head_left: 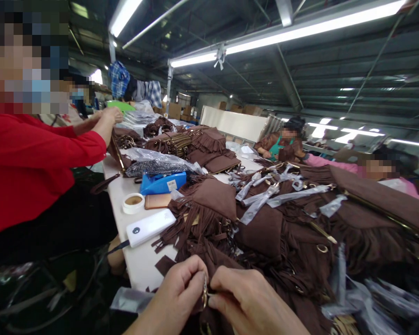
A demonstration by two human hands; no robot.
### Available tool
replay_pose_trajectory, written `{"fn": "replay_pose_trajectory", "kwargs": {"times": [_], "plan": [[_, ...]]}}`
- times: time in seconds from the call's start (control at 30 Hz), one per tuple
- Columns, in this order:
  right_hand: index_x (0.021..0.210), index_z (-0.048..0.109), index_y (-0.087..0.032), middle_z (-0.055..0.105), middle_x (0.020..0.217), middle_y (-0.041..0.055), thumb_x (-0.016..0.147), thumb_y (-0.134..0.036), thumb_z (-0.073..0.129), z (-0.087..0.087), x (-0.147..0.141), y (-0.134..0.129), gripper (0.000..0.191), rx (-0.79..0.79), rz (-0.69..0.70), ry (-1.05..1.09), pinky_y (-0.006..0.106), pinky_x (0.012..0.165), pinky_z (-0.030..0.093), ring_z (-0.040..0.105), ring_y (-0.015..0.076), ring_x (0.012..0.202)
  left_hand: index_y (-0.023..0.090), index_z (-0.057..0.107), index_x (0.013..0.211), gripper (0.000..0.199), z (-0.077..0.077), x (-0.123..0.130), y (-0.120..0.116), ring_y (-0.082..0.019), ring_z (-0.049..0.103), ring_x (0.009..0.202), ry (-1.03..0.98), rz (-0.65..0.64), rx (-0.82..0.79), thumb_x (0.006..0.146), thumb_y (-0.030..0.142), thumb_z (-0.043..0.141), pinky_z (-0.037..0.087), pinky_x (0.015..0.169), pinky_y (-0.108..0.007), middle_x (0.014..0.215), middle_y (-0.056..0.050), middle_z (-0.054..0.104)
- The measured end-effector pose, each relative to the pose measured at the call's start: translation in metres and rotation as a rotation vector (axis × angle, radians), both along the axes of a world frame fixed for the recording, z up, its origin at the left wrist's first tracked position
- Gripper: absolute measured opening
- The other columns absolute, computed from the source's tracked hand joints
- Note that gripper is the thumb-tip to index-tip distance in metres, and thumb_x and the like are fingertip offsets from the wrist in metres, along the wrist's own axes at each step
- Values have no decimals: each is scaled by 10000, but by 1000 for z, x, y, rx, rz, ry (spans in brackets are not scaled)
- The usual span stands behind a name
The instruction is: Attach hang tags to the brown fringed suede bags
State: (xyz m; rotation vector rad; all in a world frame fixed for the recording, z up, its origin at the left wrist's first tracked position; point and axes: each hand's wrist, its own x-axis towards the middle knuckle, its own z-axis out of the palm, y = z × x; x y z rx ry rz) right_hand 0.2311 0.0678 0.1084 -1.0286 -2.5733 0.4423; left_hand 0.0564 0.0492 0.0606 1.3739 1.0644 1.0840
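My left hand [181,291] is closed, pinching a small gold metal clasp [205,298] between thumb and forefinger. From the other side, my right hand [246,298] has its fingers closed at the same clasp; the exact bit it grips is partly hidden. Brown material hangs below the clasp, at the bottom edge of the view. Just beyond both hands lies a heap of brown fringed suede-like bags [212,197] with gold zips and rings. Some of their metal fittings are wrapped in clear plastic strips [261,204].
On the white table [139,270], left of the heap, are a white power bank [150,228] with a cable, a phone [158,201], a tape roll [133,209] and a blue tape dispenser [164,182]. A person in red [38,158] handles a bag at left. Co-workers sit across.
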Motion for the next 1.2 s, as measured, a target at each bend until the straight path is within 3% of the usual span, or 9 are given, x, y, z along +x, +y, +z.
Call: {"fn": "replay_pose_trajectory", "kwargs": {"times": [0.1,0.17,0.27,0.43,0.6,0.83,0.9,1.03,1.2], "plan": [[820,561,-231,660,698,-12,935,-213,467,-2,1,2,150,-116,-32,125,211,576,439,644,151,633,210,542,833,282,7,-4,2,-167,512,677,144,121,147,976,404,394,399,640,-251,727,0,540],[848,534,-235,583,572,-38,992,-316,323,-5,0,5,268,-324,-87,217,194,456,411,579,134,479,218,557,900,248,13,-8,4,-203,586,852,233,170,243,990,349,365,430,780,-279,928,-53,625],[881,540,-221,503,489,-70,991,-385,314,-8,-8,9,300,-536,-180,364,174,379,369,488,113,373,221,530,840,241,22,-11,6,-239,545,1147,331,162,376,992,278,352,395,949,-305,1261,-100,566],[802,624,-186,547,714,-39,857,-213,532,-10,-20,11,110,-416,-148,523,183,469,390,507,81,494,224,518,811,260,29,-8,8,-248,484,1251,349,131,506,998,248,340,408,953,-307,1193,-113,585],[721,590,-188,549,724,-28,875,-180,509,-7,-21,10,175,-341,-86,553,223,645,419,537,124,679,225,513,798,252,26,-6,13,-236,503,1230,313,185,494,998,243,360,400,958,-307,1076,-89,615],[639,513,-191,524,728,-17,839,-175,557,-10,-24,12,206,-319,-35,605,236,669,386,505,138,713,224,520,807,235,24,-4,16,-251,484,1280,295,227,468,981,261,366,387,1012,-359,1167,-97,627],[654,539,-188,545,742,-11,868,-195,556,-13,-23,14,215,-325,-47,615,237,683,395,517,139,717,221,539,821,234,25,-4,15,-260,558,1187,252,225,419,968,297,374,449,947,-367,1181,-101,630],[665,525,-195,532,737,-20,909,-210,542,-17,-21,17,245,-267,-72,640,229,670,390,510,132,703,193,589,843,185,22,-9,13,-181,652,717,61,135,121,841,373,546,529,611,-312,1389,-134,508],[680,483,-203,514,745,-24,931,-181,518,-23,-23,16,255,-161,-51,598,220,657,379,517,125,710,168,677,632,156,14,-15,13,-254,642,975,88,110,178,727,287,646,458,872,-319,1065,-116,679]]}}
